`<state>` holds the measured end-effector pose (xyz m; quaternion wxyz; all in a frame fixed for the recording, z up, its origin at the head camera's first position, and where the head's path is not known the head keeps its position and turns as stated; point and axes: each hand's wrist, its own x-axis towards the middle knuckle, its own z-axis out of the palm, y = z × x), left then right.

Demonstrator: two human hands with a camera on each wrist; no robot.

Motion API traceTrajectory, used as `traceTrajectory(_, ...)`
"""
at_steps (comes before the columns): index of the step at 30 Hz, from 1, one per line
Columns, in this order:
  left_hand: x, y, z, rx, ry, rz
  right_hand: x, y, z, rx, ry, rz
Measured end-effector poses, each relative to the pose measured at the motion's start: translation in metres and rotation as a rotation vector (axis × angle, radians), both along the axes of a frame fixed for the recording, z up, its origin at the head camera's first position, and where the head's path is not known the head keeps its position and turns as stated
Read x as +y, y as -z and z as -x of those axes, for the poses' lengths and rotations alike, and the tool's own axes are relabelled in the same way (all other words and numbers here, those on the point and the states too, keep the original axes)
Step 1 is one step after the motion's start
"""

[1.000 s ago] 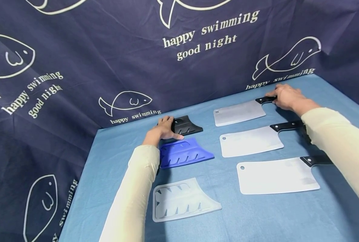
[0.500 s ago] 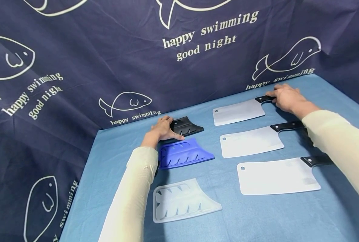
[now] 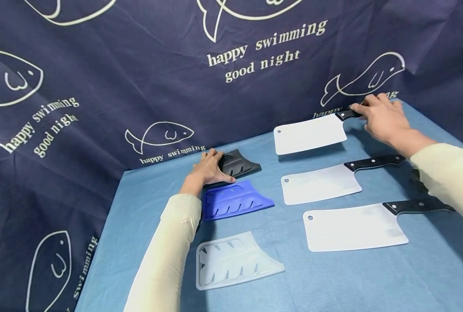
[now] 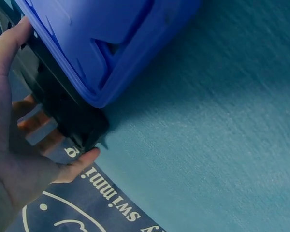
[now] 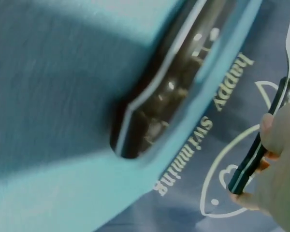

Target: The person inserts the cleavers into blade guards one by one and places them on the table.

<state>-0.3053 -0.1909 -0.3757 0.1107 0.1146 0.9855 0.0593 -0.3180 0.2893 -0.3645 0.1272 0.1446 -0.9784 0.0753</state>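
Note:
My right hand (image 3: 385, 119) grips the black handle of the far cleaver (image 3: 309, 134), whose blade hangs over the table with its shadow beneath. In the right wrist view, thumb and fingers wrap that cleaver's handle (image 5: 251, 162). At the back left, my left hand (image 3: 208, 170) holds the black blade guard (image 3: 239, 164) by its squared end, thumb on the near edge and fingers on the far edge. Just in front lies a blue blade guard (image 3: 239, 199), which overlaps the black one in the left wrist view.
Two more cleavers (image 3: 318, 185) lie on the right, blades pointing left; the nearer cleaver (image 3: 354, 228) is in front. A translucent white blade guard (image 3: 235, 262) lies at the front left. A dark fish-print curtain (image 3: 169, 78) stands right behind the blue tabletop (image 3: 134, 242).
My right hand has lifted the far cleaver off the table, raising its blade and handle. The left hand stays on the black guard, almost still.

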Motion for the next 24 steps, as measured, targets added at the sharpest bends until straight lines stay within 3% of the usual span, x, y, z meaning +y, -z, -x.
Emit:
traceTrajectory(5,-0.001,0.001,-0.002,0.149,0.035,0.036,0.003,-0.012,-0.012,0.12,-0.012,0.039)
traceTrajectory(9,-0.002,-0.003,-0.008,0.225,0.054,0.031,0.002,-0.022,-0.022,0.204,-0.009,0.061)
traceTrajectory(24,0.006,-0.033,-0.05,0.497,0.069,-0.015,-0.012,-0.045,-0.057,0.614,-0.129,0.056)
